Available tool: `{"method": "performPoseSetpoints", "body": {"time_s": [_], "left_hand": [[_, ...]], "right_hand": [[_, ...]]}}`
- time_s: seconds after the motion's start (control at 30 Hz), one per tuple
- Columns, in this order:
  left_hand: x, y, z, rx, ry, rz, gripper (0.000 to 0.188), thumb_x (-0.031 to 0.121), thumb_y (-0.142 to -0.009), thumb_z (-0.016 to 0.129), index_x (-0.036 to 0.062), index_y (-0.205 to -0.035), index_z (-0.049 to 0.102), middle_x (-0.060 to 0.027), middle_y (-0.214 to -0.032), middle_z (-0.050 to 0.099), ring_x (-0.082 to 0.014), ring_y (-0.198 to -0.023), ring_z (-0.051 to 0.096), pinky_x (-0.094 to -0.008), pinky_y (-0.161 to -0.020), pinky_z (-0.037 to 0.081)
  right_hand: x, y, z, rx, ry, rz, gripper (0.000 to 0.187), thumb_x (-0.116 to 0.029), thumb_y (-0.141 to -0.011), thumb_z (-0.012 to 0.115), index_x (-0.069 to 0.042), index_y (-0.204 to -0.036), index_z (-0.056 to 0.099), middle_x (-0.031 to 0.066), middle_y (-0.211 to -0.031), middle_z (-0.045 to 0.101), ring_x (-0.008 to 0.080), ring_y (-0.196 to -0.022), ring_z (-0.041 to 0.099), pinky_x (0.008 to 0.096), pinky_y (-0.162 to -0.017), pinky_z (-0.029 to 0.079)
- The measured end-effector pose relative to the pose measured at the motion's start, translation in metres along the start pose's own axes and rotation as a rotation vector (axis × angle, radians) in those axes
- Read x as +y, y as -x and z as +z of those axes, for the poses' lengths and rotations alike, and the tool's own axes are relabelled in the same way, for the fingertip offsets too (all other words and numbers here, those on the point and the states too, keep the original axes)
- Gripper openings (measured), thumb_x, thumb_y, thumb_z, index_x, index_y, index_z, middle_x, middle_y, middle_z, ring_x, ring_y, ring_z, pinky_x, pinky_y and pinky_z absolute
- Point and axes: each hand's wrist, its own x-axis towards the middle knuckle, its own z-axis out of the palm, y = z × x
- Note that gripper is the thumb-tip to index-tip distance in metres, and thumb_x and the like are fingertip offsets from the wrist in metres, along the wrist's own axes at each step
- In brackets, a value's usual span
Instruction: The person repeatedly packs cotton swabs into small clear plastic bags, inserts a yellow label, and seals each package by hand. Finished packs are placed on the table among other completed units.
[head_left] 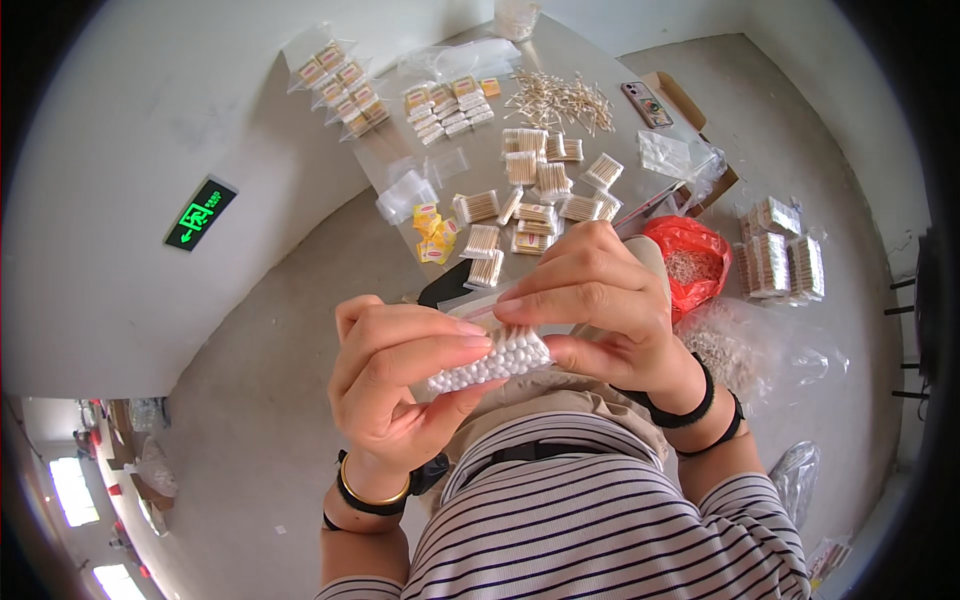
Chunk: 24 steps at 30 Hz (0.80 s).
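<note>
Close in front of my body, both hands grip a clear plastic bag of cotton swabs (500, 358), its rows of round white tips turned up toward me. My left hand (395, 372) pinches the bag's left part between thumb and fingers. The fingers of my right hand (605, 300) press on the bag's upper edge, with the thumb at its right end. Beyond my hands, several packed bags of cotton swabs (552, 180) lie on the grey table (385, 150). Small yellow cards (434, 236) are at the table's left edge, near flat clear bags (405, 192).
A pile of loose swabs (560, 102), stacked packs (447, 108) and a phone (647, 105) occupy the table's far part. To the right are a red plastic bag of swabs (687, 262), a large clear bag (740, 345) and bundled packs (775, 262). A wall stands left.
</note>
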Motion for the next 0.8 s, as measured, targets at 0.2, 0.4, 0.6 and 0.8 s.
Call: {"method": "performPoseSetpoints", "body": {"time_s": [0.2, 0.4, 0.6, 0.8], "left_hand": [[0.0, 0.001, 0.003, -0.009, 0.014, -0.001, 0.042, 0.019, -0.07, 0.094, 0.0127, -0.104, 0.071, 0.0013, -0.098, 0.074, -0.0143, -0.082, 0.067, -0.0309, -0.074, 0.038], [0.008, -0.002, 0.004, -0.023, -0.068, 0.021, 0.047, 0.019, -0.069, 0.095, 0.0132, -0.108, 0.069, 0.0017, -0.1, 0.073, -0.0149, -0.081, 0.067, -0.0313, -0.075, 0.039], [0.009, 0.002, 0.001, -0.027, -0.11, 0.073, 0.05, 0.014, -0.07, 0.093, 0.0139, -0.113, 0.068, 0.0028, -0.1, 0.073, -0.0148, -0.079, 0.066, -0.0306, -0.075, 0.039], [-0.004, 0.011, 0.008, 0.163, 0.105, -0.086, 0.044, 0.004, -0.08, 0.085, 0.0061, -0.118, 0.064, -0.0059, -0.104, 0.07, -0.0153, -0.084, 0.063, -0.0321, -0.078, 0.045]], "right_hand": [[0.0, 0.001, 0.002, 0.028, 0.018, -0.018, 0.023, -0.025, -0.089, 0.078, -0.009, -0.106, 0.08, 0.0024, -0.1, 0.074, 0.0207, -0.089, 0.06, 0.0335, -0.08, 0.048], [-0.001, 0.001, 0.004, 0.029, 0.035, -0.032, 0.023, -0.024, -0.088, 0.078, -0.009, -0.106, 0.08, 0.0024, -0.1, 0.074, 0.0201, -0.09, 0.06, 0.033, -0.08, 0.048], [0.001, 0.002, 0.006, 0.009, 0.03, -0.049, 0.027, -0.026, -0.088, 0.078, -0.008, -0.108, 0.079, 0.0032, -0.1, 0.074, 0.0214, -0.092, 0.062, 0.035, -0.081, 0.048], [0.017, 0.011, 0.031, 0.039, -0.364, 0.285, 0.056, -0.03, -0.087, 0.081, -0.003, -0.133, 0.064, 0.005, -0.108, 0.071, 0.0194, -0.096, 0.061, 0.0354, -0.087, 0.047]]}}
